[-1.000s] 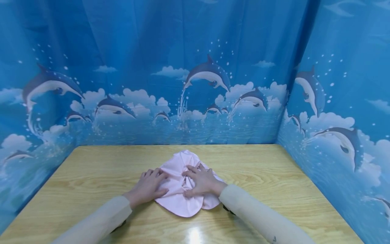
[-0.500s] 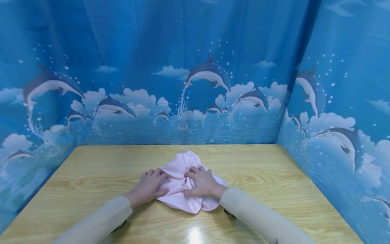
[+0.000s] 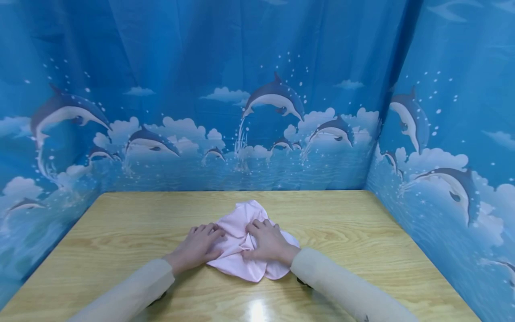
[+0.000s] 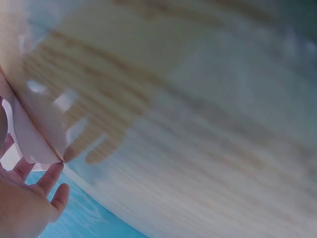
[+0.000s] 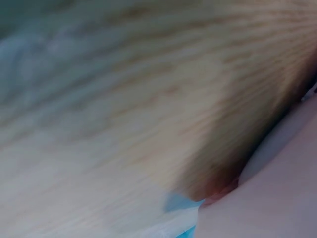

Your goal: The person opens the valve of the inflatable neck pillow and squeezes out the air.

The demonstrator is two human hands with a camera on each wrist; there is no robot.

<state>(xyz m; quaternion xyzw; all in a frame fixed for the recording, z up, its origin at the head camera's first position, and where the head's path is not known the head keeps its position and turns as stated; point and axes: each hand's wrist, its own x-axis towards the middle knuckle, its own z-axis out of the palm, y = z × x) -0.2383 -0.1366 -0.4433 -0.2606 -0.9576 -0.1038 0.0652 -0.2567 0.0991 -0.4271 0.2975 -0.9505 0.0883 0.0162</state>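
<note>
A pale pink cloth (image 3: 233, 264) lies crumpled on the wooden table, its folds drawn together toward the middle. My right hand (image 3: 267, 241) is on top of it, fingers curled and thumb apart, gripping the gathered folds at the centre. At the cloth's left edge rests my left hand (image 3: 197, 247), fingers spread and loosely bent, the fingertips over the fabric. The left wrist view shows the left hand (image 4: 29, 198) with fingertips at the table surface beside the cloth (image 4: 37, 131). In the right wrist view the cloth (image 5: 277, 198) fills the lower right corner, and most of the right hand is hidden.
The light wood-grain table (image 3: 342, 214) extends to both sides of the hands. Behind it and along its right side hangs a blue curtain (image 3: 193, 53) printed with dolphins and clouds. A bright reflection shows near the table's front.
The right hand's fingers have drawn in a little, and the cloth has bunched and turned slightly under them. Its front edge has pulled back. The left hand has hardly moved.
</note>
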